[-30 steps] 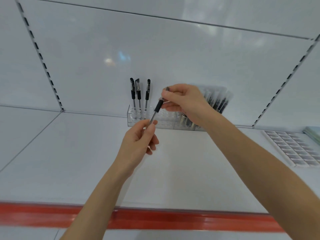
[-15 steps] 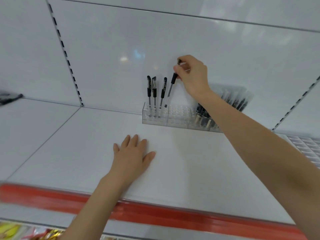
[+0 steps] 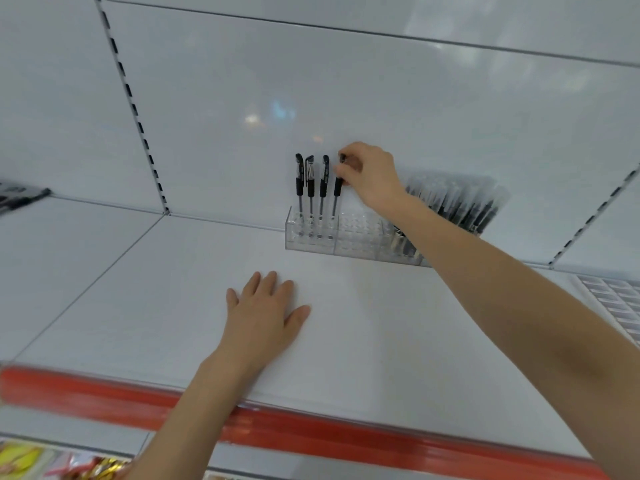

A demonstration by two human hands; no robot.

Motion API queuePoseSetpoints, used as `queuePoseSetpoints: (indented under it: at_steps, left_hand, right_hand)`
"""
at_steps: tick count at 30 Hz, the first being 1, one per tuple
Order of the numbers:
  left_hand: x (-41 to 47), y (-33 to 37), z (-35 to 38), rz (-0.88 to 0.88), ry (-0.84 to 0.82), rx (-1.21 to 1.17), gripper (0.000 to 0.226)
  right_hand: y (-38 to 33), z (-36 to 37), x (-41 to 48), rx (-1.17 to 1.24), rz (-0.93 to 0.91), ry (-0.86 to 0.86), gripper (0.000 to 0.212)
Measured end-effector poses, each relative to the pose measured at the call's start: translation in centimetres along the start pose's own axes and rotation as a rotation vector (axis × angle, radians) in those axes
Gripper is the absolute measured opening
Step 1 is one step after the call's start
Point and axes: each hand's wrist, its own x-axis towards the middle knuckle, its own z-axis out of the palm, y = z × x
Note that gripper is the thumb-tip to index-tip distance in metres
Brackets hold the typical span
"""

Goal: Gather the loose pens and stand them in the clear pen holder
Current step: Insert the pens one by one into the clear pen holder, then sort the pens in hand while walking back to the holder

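Shelf [image 3: 398, 341] of plain white carries the clear pen holder [image 3: 356, 235] at its far wall, where the right hand [image 3: 372, 174] pinches a fourth pen [image 3: 337, 190] beside three upright pens [image 3: 310, 192], while the left hand [image 3: 263, 317] lies flat, grip spread, on open surface behind the red front edge [image 3: 311, 429].

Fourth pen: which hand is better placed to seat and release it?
Right. The right hand pinches the fourth pen at its cap, above the clear pen holder; the left hand lies flat on the shelf.
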Motion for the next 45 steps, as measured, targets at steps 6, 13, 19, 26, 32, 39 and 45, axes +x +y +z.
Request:
queuePoseSetpoints:
  at_steps: [6, 13, 19, 26, 32, 39, 45]
  left_hand:
    - [-0.1, 0.0, -0.2, 0.001, 0.028, -0.021, 0.086]
    - [-0.2, 0.1, -0.5, 0.002, 0.035, -0.041, 0.099]
    - [-1.8, -1.6, -2.8, 0.057, 0.025, 0.051, 0.049]
    - [-8.8, -9.8, -6.7, -0.072, 0.156, 0.021, 0.051]
    - [-16.8, -20.9, -10.0, -0.138, 0.275, 0.043, 0.050]
    - [-24.6, -33.9, -13.4, -0.283, 0.372, 0.033, 0.046]
    - [-26.8, -42.5, -15.0, -0.374, 0.370, 0.030, 0.047]
  right_hand:
    - [0.2, 0.8, -0.3, 0.013, 0.044, -0.061, 0.028]
    - [1.1, 0.0, -3.7, -0.108, -0.015, -0.053, 0.043]
    - [-0.4, -0.5, -7.3, -0.304, -0.104, -0.281, 0.037]
    - [-5.3, 4.5, -10.2, -0.282, -0.153, -0.479, 0.040]
    - [-14.1, 14.1, -10.9, -0.211, -0.246, -0.530, 0.034]
    - [-26.9, 25.4, -12.6, -0.070, -0.339, -0.541, 0.030]
    - [-33.9, 33.1, -12.7, 0.081, -0.311, -0.555, 0.030]
